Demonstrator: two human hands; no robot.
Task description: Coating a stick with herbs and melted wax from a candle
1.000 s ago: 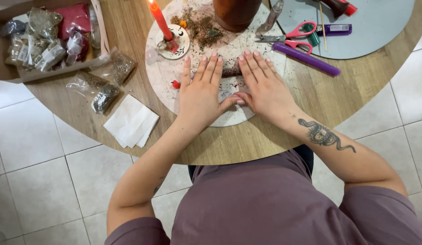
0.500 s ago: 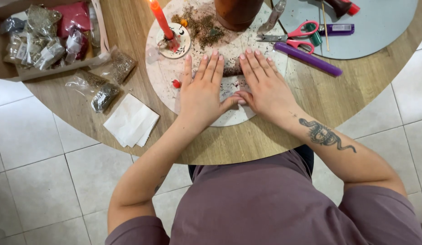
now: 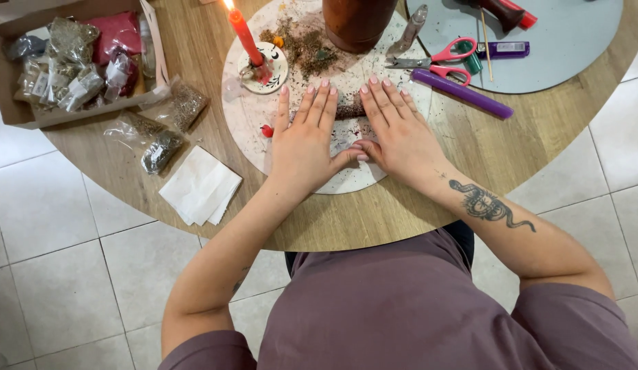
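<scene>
The person's left hand (image 3: 305, 140) and right hand (image 3: 398, 133) lie flat, palms down, side by side on a round pale marble-like board (image 3: 250, 116) that rests on a round wooden table (image 3: 195, 41). The fingers of both hands are stretched out straight and only a little spread, not closed on anything; the two thumbs point toward each other and their tips touch. Under the fingers of both hands lies a dark, herb-covered stick-shaped candle (image 3: 349, 108), and only a short piece of it shows in the gap between the hands. Loose dried herbs (image 3: 302, 44) are scattered on the board beyond the hands.

To the left of the left hand's fingertips, a lit orange-red taper candle (image 3: 242, 33) stands in a small white round holder (image 3: 265, 67), and a small red bead-like thing (image 3: 266, 129) lies just beside the left hand. To the right of the right hand lie red-handled scissors (image 3: 435, 56) and a long purple candle (image 3: 463, 92). Near the left edge of the table there are a folded white paper napkin (image 3: 199, 185), clear small bags of dried herbs (image 3: 158, 130) and an open cardboard box of packets (image 3: 76, 58).
</scene>
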